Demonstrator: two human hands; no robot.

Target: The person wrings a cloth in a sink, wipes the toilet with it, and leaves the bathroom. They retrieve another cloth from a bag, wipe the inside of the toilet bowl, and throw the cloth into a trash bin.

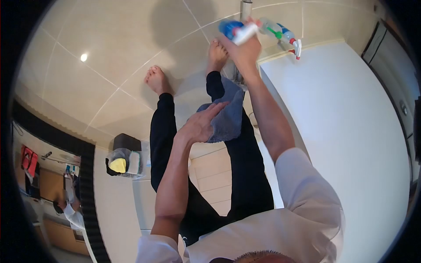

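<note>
A grey-blue cloth [230, 116] hangs over the dark trouser leg, with my left hand [201, 125] on it. The fingers of that hand stretch across the cloth; its thumb is hidden, but the cloth appears held. Further forward, my right hand [245, 50] grips a spray bottle [231, 30] with blue contents and a white trigger head, smeared by motion. Just beyond this hand are a clear bottle with a green part [269, 28] and another spray bottle [287, 34] with a red-and-white trigger.
A wide white surface [337, 131] fills the right side. Bare feet [155, 79] stand on beige tiles [105, 48]. At left, a clear holder [141, 172] has a yellow sponge-like item [117, 165] beside a dark box [127, 142]. A dark-framed mirror [52, 188] reflects a person.
</note>
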